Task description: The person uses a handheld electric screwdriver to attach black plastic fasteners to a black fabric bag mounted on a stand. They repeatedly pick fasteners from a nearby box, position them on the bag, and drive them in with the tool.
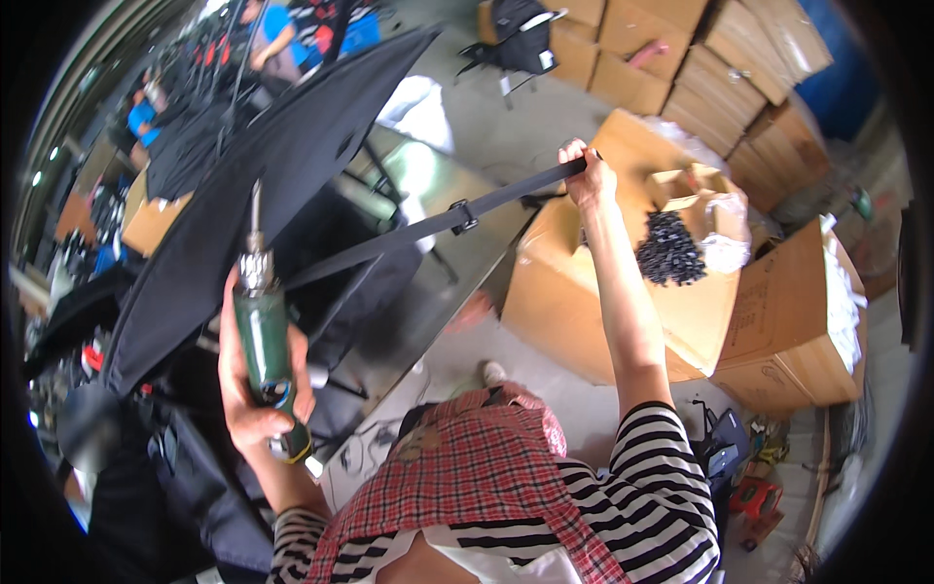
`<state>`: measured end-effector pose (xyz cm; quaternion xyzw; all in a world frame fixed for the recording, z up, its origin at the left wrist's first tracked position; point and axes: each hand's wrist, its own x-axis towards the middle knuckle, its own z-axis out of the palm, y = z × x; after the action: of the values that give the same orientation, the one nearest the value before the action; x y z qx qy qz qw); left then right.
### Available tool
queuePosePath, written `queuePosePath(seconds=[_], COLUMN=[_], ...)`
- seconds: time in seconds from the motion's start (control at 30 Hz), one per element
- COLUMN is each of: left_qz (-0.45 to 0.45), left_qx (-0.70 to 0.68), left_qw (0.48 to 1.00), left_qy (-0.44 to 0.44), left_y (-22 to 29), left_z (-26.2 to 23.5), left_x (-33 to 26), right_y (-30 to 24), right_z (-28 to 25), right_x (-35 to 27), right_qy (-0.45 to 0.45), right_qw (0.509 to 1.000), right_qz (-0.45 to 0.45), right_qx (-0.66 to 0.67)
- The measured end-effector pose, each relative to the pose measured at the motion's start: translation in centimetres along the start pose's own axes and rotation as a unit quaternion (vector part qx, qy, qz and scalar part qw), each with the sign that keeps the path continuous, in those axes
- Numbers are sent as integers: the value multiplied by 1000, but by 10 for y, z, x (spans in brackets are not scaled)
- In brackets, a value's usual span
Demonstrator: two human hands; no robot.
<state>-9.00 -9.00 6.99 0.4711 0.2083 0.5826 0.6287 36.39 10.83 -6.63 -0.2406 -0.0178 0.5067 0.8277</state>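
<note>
My left hand (238,397) is wrapped around a green electric screwdriver (263,336), its long metal bit pointing up and away from me. Off to the right, my raised right hand (592,185) pinches the end of a black webbing strap (389,238). Pulled taut, the strap runs down-left toward black fabric behind the screwdriver, where its other end is hidden. A black slide buckle (461,216) sits partway along it. Beyond the screwdriver stands a large black fabric panel (292,146), stretched out and tilted.
A big cardboard box (555,292) at the right bears a pile of small black parts (671,251) and a small open carton (691,185). Stacked cartons (642,49) stand behind. Another person in blue (277,34) is at far left. Cables (365,448) lie on the floor.
</note>
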Motion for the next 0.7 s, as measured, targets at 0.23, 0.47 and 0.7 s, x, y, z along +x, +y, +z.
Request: queuePosePath(seconds=[0.23, 0.47, 0.7], left_qz=[13, 34, 49], left_qx=[14, 47, 9], left_qw=[1000, 998, 998], left_qy=[7, 37, 27], left_y=[5, -2, 3], left_z=[-7, -22, -13], left_x=[10, 26, 19], right_y=[-168, -240, -284], right_z=[-5, -35, -23], right_x=[91, 116, 127], right_qy=[77, 123, 187], right_qw=[961, 926, 838], right_qz=[-227, -333, -404], right_qx=[-135, -131, -315])
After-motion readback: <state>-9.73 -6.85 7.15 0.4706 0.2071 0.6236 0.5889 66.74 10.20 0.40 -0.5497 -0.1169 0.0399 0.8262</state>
